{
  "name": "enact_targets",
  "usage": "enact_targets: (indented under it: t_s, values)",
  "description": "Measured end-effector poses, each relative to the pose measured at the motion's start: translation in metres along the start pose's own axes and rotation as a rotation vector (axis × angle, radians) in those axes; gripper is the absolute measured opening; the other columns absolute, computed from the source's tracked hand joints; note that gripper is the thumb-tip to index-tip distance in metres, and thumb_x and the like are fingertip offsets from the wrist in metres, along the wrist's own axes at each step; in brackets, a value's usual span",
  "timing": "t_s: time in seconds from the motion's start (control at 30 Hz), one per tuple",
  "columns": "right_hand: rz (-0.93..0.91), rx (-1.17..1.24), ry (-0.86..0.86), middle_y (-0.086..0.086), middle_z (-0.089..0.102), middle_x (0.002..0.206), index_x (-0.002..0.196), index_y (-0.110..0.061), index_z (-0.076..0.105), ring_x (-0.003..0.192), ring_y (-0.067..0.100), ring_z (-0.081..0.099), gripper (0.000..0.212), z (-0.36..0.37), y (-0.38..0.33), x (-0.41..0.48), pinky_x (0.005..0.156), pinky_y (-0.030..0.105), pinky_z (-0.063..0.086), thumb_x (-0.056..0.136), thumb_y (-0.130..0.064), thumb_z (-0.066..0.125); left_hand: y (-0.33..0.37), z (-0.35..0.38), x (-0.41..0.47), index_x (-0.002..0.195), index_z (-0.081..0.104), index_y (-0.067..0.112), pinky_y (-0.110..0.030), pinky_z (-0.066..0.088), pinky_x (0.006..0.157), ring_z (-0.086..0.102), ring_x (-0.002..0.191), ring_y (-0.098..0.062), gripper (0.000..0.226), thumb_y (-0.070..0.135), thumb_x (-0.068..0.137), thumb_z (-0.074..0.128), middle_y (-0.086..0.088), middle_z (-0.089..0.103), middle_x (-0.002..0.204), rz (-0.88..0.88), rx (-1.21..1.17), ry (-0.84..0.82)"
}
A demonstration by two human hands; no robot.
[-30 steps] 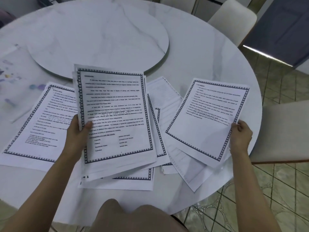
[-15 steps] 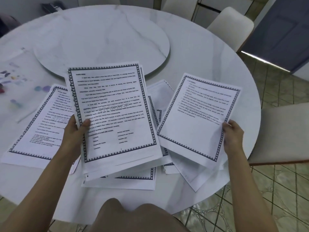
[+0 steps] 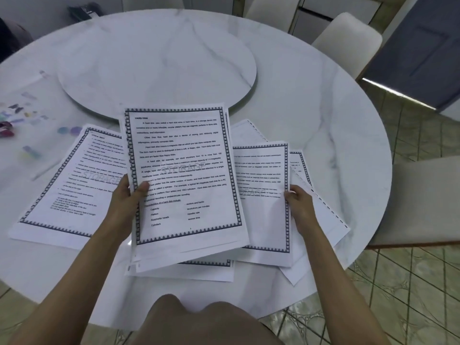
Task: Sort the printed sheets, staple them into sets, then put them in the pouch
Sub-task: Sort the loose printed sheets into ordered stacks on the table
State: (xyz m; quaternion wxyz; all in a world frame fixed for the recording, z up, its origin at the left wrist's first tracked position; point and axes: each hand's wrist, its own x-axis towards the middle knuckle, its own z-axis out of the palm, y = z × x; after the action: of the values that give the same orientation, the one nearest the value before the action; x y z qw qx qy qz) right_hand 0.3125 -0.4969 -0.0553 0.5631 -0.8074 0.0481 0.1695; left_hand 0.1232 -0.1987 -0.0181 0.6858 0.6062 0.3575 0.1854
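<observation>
Left of frame, one sheet (image 3: pixel 62 190) lies flat on the table (image 3: pixel 323 108), set aside. At centre, the left hand (image 3: pixel 127 197) clamps the stack (image 3: pixel 181 175), thumb on top, tilted up for reading. Right of centre, the right hand (image 3: pixel 297 202) pinches a single sheet (image 3: pixel 261 183) by its edge, likely to join the stack.

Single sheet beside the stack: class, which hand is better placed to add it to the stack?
Right. The right hand pinches the single sheet, whose edge lies behind the stack the left hand grips.
</observation>
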Motion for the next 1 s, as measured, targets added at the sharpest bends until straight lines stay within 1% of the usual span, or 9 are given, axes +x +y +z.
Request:
enact_targets:
  t_s: [0.13,0.2,0.3,0.4,0.47,0.7,0.8,0.9,1.0]
  values:
    - [-0.057,0.022,0.026,0.006,0.064,0.091,0.109,-0.007,0.06,0.079,0.018,0.061,0.019,-0.003,-0.005,-0.002,0.064,0.012,0.05,0.094,-0.005,0.048,0.001,-0.001,-0.001,0.119,0.049,0.02,-0.02,0.05,0.07,0.062,0.085,-0.001,0.026,0.012,0.094,0.049,0.012,0.062,0.101,-0.005,-0.005,0.006]
    - [-0.069,0.04,0.065,0.007,0.062,0.095,0.112,-0.007,0.058,0.084,0.018,0.058,0.021,-0.008,-0.009,-0.003,0.061,0.008,0.048,0.094,-0.006,0.049,0.001,-0.002,-0.001,0.119,0.049,0.019,-0.022,0.048,0.072,0.061,0.086,-0.002,0.026,0.012,0.094,0.048,0.012,0.062,0.101,-0.006,-0.01,0.017]
    - [-0.075,0.065,0.118,0.007,0.058,0.098,0.115,-0.007,0.055,0.089,0.018,0.054,0.022,-0.018,-0.012,0.0,0.062,0.008,0.046,0.094,-0.006,0.049,0.0,-0.003,-0.001,0.123,0.049,0.016,-0.026,0.048,0.077,0.06,0.091,-0.007,0.029,0.011,0.094,0.048,0.01,0.061,0.102,-0.006,-0.018,0.021]
    - [-0.069,0.05,0.155,0.007,0.058,0.098,0.118,0.0,0.055,0.092,0.02,0.053,0.026,-0.029,-0.01,0.005,0.071,0.022,0.044,0.094,-0.007,0.05,-0.001,-0.005,-0.002,0.123,0.049,0.016,-0.025,0.048,0.077,0.06,0.091,-0.006,0.029,0.011,0.094,0.048,0.01,0.061,0.103,-0.008,-0.014,0.016]
    - [-0.064,0.037,0.178,0.006,0.06,0.094,0.117,0.0,0.056,0.09,0.02,0.054,0.025,-0.035,-0.007,0.009,0.071,0.025,0.044,0.093,-0.007,0.05,-0.002,-0.006,-0.002,0.123,0.049,0.016,-0.026,0.048,0.077,0.06,0.091,-0.007,0.03,0.011,0.094,0.048,0.008,0.062,0.104,-0.014,-0.005,0.01]
    - [-0.044,-0.048,0.285,0.011,0.061,0.102,0.118,-0.002,0.058,0.089,0.02,0.053,0.027,-0.049,0.001,0.017,0.066,0.019,0.043,0.093,-0.006,0.048,-0.016,-0.009,0.002,0.128,0.048,0.006,-0.035,0.044,0.088,0.057,0.1,-0.025,0.04,0.01,0.09,0.057,-0.01,0.059,0.117,-0.121,0.074,0.012]
    - [-0.065,-0.154,0.369,0.016,0.063,0.113,0.119,-0.004,0.058,0.094,0.024,0.058,0.03,-0.047,0.004,0.013,0.08,0.022,0.042,0.09,-0.004,0.049,-0.024,-0.01,0.001,0.127,0.049,0.007,-0.037,0.043,0.092,0.056,0.106,-0.026,0.039,0.01,0.089,0.058,-0.009,0.059,0.119,-0.147,0.132,0.023]
    - [-0.152,-0.241,0.42,0.02,0.057,0.12,0.123,-0.001,0.053,0.102,0.03,0.058,0.033,-0.042,0.004,0.009,0.075,0.01,0.034,0.09,-0.003,0.051,-0.023,-0.009,-0.004,0.129,0.047,0.009,-0.035,0.041,0.093,0.054,0.104,-0.022,0.039,0.01,0.091,0.055,-0.006,0.057,0.117,-0.122,0.14,0.022]
    - [-0.224,-0.2,0.324,0.018,0.059,0.117,0.12,-0.002,0.056,0.096,0.02,0.056,0.03,-0.025,-0.005,0.002,0.07,0.003,0.039,0.091,-0.007,0.052,-0.017,-0.007,-0.008,0.13,0.047,0.012,-0.032,0.044,0.086,0.057,0.098,-0.02,0.038,0.01,0.093,0.051,-0.004,0.058,0.113,-0.089,0.105,0.011]
